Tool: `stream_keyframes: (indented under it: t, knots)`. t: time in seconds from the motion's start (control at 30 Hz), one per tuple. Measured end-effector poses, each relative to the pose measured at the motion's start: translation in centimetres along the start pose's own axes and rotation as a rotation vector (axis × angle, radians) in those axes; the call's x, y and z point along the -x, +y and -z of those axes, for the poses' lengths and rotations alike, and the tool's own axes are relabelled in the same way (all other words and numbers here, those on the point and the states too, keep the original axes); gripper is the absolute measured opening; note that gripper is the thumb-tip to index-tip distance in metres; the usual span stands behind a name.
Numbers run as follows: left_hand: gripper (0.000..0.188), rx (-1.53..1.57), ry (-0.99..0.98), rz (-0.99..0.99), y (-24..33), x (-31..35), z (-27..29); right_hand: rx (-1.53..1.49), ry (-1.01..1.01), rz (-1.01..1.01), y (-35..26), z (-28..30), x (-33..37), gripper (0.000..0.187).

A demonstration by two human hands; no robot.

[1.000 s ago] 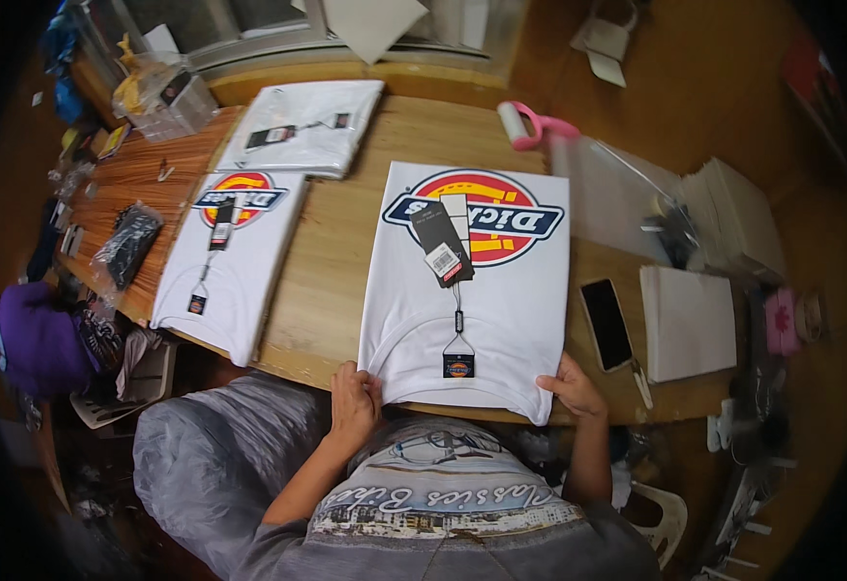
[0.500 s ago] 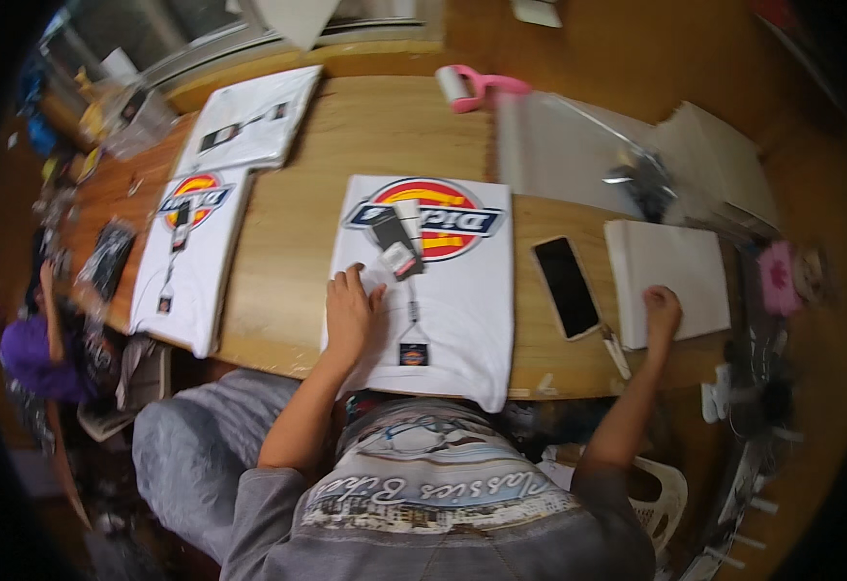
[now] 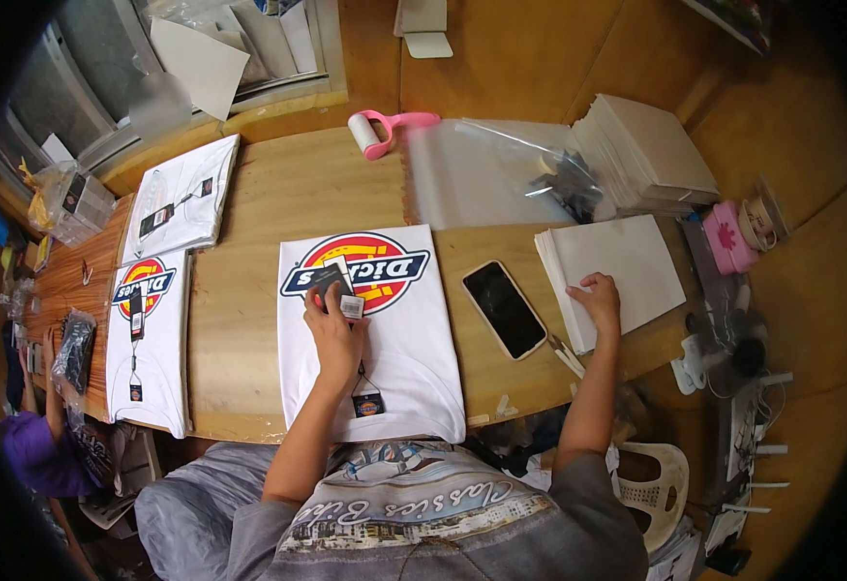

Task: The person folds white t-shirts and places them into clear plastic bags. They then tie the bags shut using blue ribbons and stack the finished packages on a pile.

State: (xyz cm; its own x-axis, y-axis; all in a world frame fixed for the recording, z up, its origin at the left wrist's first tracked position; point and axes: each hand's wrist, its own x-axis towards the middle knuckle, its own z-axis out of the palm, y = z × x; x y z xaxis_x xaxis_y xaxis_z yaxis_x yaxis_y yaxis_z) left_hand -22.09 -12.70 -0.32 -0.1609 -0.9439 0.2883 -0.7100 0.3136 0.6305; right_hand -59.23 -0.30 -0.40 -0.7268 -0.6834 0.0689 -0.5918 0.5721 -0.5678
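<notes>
A folded white t-shirt [image 3: 404,358] with a round red, yellow and blue print lies on the wooden table [image 3: 249,349] in front of me. My left hand [image 3: 334,334] rests on it and grips the dark hang tags [image 3: 334,289] over the print. A small dark tag [image 3: 367,405] on a string lies near the shirt's lower edge. My right hand [image 3: 598,302] presses on the lower left corner of a stack of white sheets [image 3: 622,261]. A black phone [image 3: 503,308] lies between the shirt and the stack.
Two more folded white shirts [image 3: 148,339] [image 3: 181,198] lie at the left. A pink lint roller [image 3: 385,131], clear plastic bags [image 3: 486,169] and a thick pile of white cardboard [image 3: 646,150] sit at the back. Another person in purple [image 3: 31,450] sits far left.
My left hand moved up the shirt from its lower edge to the hang tags. My right hand left the shirt and went right to the stack of white sheets.
</notes>
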Motion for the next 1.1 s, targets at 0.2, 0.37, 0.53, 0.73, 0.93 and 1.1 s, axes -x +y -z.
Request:
stream_keyframes:
  t: [0.2,0.37,0.53,0.73,0.93,1.1]
  knots:
    - [0.086,0.270,-0.080,0.054,-1.7,-1.5,-1.0,0.004,-0.058,0.228,-2.1,-1.9,-5.0,0.028]
    - [0.081,0.717,-0.143,0.268,-3.9,-1.9,-1.1,-0.031,-0.228,0.448,-2.6,-4.2,-9.0,0.038]
    - [0.084,0.433,-0.150,0.191,-5.2,-1.7,-2.5,-0.156,-0.293,0.277,-3.0,-4.1,-10.2,0.034]
    - [0.084,0.439,-0.089,0.043,-4.5,-1.1,-1.4,0.015,-0.293,0.334,2.2,-5.6,-13.5,0.034]
    - [0.080,0.488,-0.137,0.009,-4.1,-1.3,-0.2,0.234,-0.374,0.169,-1.3,-1.7,-9.7,0.047]
    - [0.078,0.504,-0.129,-0.012,-4.6,-1.2,-0.8,0.232,-0.379,0.185,-0.5,-2.3,-11.1,0.045]
